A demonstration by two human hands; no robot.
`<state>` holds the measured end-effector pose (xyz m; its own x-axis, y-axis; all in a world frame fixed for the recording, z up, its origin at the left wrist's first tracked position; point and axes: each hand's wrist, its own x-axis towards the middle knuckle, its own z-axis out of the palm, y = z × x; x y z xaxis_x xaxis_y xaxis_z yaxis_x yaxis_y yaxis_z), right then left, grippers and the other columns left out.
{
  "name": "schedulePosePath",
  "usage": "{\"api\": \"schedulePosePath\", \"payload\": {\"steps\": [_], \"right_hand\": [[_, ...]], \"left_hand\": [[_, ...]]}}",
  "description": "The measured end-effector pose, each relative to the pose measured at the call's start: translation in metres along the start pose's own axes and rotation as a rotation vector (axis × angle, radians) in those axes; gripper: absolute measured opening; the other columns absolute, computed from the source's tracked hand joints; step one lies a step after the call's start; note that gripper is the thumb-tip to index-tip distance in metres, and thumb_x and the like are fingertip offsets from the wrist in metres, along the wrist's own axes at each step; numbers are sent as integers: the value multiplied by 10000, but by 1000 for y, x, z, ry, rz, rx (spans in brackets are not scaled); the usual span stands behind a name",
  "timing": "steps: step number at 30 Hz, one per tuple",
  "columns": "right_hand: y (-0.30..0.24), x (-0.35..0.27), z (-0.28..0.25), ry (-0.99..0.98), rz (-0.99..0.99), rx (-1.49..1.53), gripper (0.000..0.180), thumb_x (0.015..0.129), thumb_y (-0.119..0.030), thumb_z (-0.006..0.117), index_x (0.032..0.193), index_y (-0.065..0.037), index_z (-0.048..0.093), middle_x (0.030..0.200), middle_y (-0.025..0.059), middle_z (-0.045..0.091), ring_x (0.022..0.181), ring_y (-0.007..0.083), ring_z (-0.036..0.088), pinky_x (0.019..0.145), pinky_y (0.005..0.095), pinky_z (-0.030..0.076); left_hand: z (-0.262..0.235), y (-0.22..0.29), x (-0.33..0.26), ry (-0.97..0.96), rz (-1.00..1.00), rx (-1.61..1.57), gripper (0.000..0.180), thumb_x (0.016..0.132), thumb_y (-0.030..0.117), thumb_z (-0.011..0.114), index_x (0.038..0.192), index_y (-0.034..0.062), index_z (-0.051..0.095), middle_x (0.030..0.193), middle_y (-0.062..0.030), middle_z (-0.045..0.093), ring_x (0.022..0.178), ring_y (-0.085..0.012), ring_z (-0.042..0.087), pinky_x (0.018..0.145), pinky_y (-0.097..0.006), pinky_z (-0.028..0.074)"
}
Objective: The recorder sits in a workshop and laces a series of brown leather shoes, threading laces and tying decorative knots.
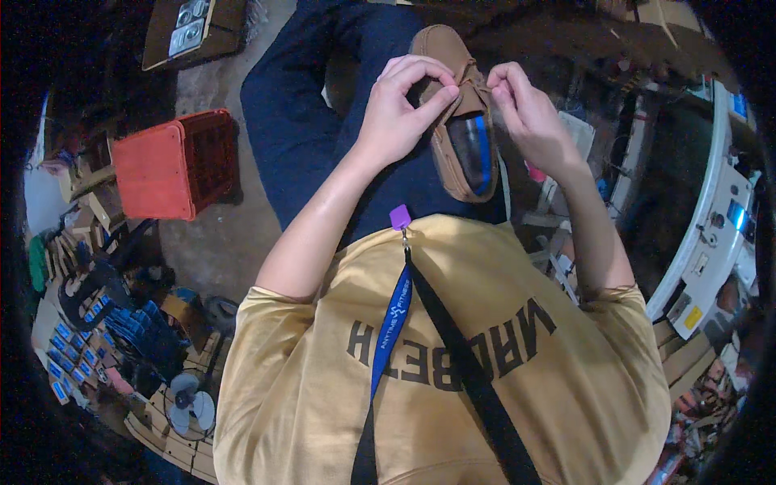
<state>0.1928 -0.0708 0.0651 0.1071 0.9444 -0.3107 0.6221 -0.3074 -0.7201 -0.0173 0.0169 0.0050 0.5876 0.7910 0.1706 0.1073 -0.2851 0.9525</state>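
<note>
A brown moccasin shoe (454, 149) rests on my lap with its toe pointing away from me. Its opening faces up, showing a dark insole with a blue strip along one side. A thin brown shoelace (477, 79) crosses the front of the opening. My left hand (402, 107) lies over the shoe's left side, thumb and forefinger closed in a pinch on the lace. On the other side, my right hand (529, 117) is also closed, its fingertips pinching at the lace's right end. The fingers partly cover the lace, so its exact path is hidden.
A red plastic crate (153, 170) stands on the floor at the left. Blue boxed items (137, 327) and a small fan (192, 402) are at the lower left. A long white panel (711, 226) curves along the right. A lanyard (392, 323) hangs over my shirt.
</note>
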Motion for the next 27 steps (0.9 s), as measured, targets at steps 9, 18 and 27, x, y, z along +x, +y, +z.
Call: {"api": "schedulePosePath", "payload": {"steps": [9, 18, 27], "right_hand": [[9, 9, -28, 88, -716, -623, 333, 840, -111, 655, 1173, -106, 668, 1059, 85, 651, 955, 291, 683, 782, 401, 590], [11, 24, -21, -23, -533, -395, 215, 961, -239, 661, 1060, -50, 682, 951, 102, 641, 863, 280, 664, 778, 404, 557], [-12, 10, -35, -36, -316, -145, 251, 997, -252, 680, 987, -1, 675, 767, 117, 595, 683, 190, 540, 658, 341, 463]], "left_hand": [[-2, 0, 0, -11, 19, 2, 141, 910, 180, 761, 954, 55, 712, 1096, -58, 725, 1132, -234, 627, 1069, -376, 419], [2, 3, -1, -6, 8, 18, 152, 925, 188, 747, 975, 55, 693, 1116, -59, 710, 1145, -240, 612, 1068, -376, 418], [1, 2, -1, -8, 19, 35, 157, 935, 195, 737, 979, 58, 674, 1107, -63, 693, 1148, -243, 599, 1059, -372, 413]]}}
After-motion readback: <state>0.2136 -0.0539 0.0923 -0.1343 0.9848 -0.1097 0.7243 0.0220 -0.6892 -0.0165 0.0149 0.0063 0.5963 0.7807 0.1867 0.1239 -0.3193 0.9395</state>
